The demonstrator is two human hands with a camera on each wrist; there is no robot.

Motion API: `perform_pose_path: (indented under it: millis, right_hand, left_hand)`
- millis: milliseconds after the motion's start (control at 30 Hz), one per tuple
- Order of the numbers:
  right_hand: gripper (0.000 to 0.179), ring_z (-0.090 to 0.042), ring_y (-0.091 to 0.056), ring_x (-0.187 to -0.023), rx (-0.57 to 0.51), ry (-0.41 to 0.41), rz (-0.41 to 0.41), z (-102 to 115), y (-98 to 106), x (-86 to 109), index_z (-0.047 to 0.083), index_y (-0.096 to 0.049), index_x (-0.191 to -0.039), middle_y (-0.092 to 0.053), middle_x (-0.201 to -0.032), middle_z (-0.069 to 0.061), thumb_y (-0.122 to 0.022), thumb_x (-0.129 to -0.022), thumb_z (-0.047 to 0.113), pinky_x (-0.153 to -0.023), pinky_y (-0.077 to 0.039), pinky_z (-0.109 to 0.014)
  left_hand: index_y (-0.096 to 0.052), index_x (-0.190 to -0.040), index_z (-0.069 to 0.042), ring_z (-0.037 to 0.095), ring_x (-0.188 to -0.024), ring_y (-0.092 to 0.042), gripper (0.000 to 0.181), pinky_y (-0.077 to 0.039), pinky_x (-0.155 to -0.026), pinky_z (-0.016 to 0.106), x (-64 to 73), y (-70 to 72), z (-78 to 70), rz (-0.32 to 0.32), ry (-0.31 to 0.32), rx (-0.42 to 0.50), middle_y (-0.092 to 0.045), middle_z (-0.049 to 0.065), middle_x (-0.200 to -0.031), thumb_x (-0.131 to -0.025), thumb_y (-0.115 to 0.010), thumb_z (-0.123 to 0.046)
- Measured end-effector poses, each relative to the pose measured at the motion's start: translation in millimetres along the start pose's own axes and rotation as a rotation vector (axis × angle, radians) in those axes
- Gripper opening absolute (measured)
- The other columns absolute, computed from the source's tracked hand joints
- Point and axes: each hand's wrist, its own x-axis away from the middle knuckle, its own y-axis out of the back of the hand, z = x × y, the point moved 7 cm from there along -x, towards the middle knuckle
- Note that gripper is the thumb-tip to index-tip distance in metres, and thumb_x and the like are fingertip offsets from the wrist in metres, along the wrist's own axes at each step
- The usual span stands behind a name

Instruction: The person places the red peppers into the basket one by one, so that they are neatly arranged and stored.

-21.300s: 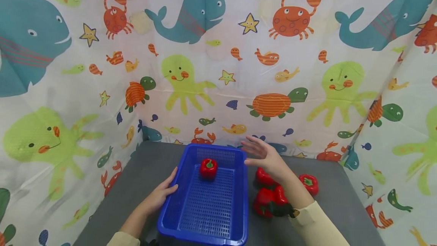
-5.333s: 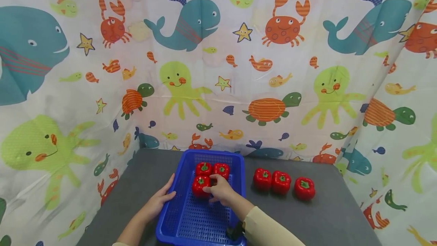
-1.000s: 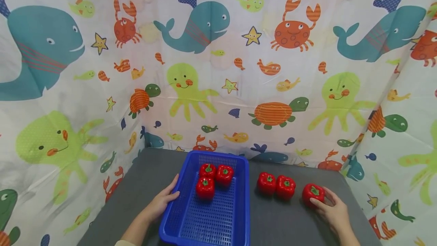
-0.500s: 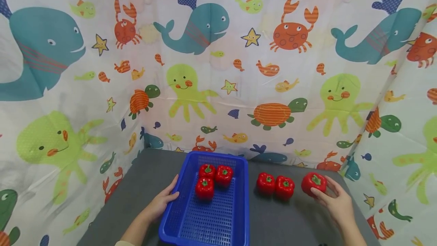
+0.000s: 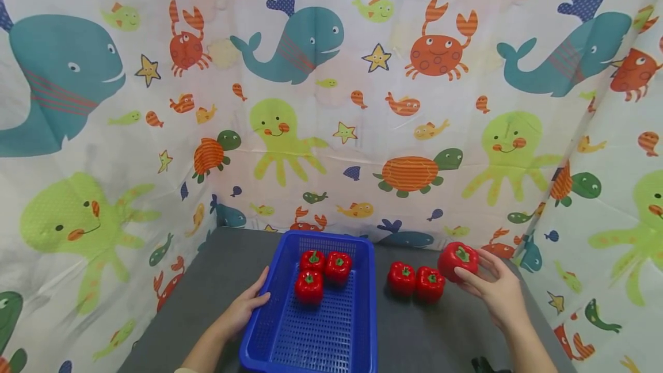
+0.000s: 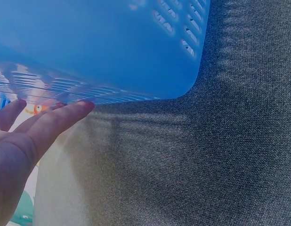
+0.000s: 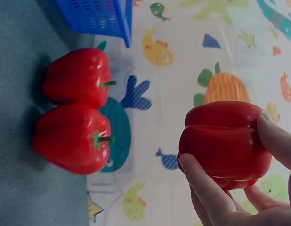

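Note:
My right hand (image 5: 499, 292) grips a red bell pepper (image 5: 458, 261) between thumb and fingers, lifted above the table. In the right wrist view the held bell pepper (image 7: 225, 141) shows its glossy side. My left hand (image 5: 240, 308) rests against the left side of a blue plastic basket (image 5: 366, 304). In the left wrist view its fingers (image 6: 60, 123) extend straight, their tips at the slotted wall. Several more bell peppers are in view: three stand grouped in the basket, including the front one (image 5: 309, 288). A pair, including this bell pepper (image 5: 401, 278), stands on the table right of it.
The grey table (image 5: 414, 338) runs back to a white curtain (image 5: 321, 148) printed with sea animals, which also closes off both sides. A black strap-like thing (image 5: 484, 364) shows near my right wrist at the bottom edge.
Three bell peppers now stand in the basket, up from one in the oldest frame. My right hand has just lifted the rightmost bell pepper off the table and moved it up and left.

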Motion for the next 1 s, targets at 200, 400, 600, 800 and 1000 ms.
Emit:
perform_pose_path:
  millis: [200, 400, 600, 800, 1000]
  right_hand:
    - [0.106, -0.047, -0.048, -0.136, 0.03, 0.01, 0.043, 14, -13, 6.2, 0.012, -0.025, -0.159, -0.03, -0.161, -0.024, -0.083, -0.078, 0.049, -0.082, -0.06, -0.04]
    - [0.1, -0.047, -0.046, -0.137, 0.016, 0.029, 0.105, 30, -30, 11.4, 0.011, -0.025, -0.157, -0.03, -0.159, -0.024, -0.082, -0.082, 0.045, -0.084, -0.06, -0.04]
    - [0.092, -0.047, -0.046, -0.136, 0.01, 0.069, 0.167, 42, -51, 17.1, 0.01, -0.026, -0.156, -0.032, -0.156, -0.023, -0.08, -0.087, 0.038, -0.086, -0.06, -0.041]
    - [0.084, -0.047, -0.049, -0.134, -0.013, 0.113, 0.209, 52, -73, 24.0, 0.01, -0.032, -0.152, -0.038, -0.152, -0.021, -0.08, -0.087, 0.033, -0.084, -0.06, -0.041]
    - [0.077, -0.043, -0.054, -0.129, -0.079, 0.143, 0.261, 60, -102, 30.8, 0.009, -0.036, -0.146, -0.042, -0.148, -0.019, -0.082, -0.087, 0.027, -0.08, -0.061, -0.041]
  left_hand:
    - [-0.003, -0.163, -0.035, 0.05, -0.145, -0.03, 0.067, -0.052, -0.099, 0.053, 0.7, -0.8, -1.5, -0.007, 0.006, -0.013, 0.004, 0.02, -0.169, -0.109, -0.043, -0.03]
    - [-0.003, -0.163, -0.036, 0.053, -0.148, -0.022, 0.066, -0.049, -0.101, 0.057, 1.6, -0.2, -2.9, -0.019, 0.024, -0.014, 0.005, 0.019, -0.169, -0.109, -0.041, -0.029]
    - [-0.002, -0.163, -0.036, 0.052, -0.147, -0.025, 0.067, -0.05, -0.101, 0.056, 0.7, -0.4, -1.3, -0.01, 0.011, -0.01, 0.005, 0.019, -0.169, -0.109, -0.042, -0.03]
    - [-0.001, -0.163, -0.036, 0.051, -0.147, -0.025, 0.068, -0.05, -0.102, 0.055, -0.5, 1.4, 3.0, 0.005, 0.002, -0.006, 0.007, 0.019, -0.169, -0.109, -0.042, -0.03]
    - [-0.001, -0.163, -0.034, 0.054, -0.147, -0.023, 0.068, -0.05, -0.101, 0.057, -0.3, 1.7, 1.6, -0.005, 0.005, -0.017, 0.007, 0.02, -0.169, -0.109, -0.041, -0.031]
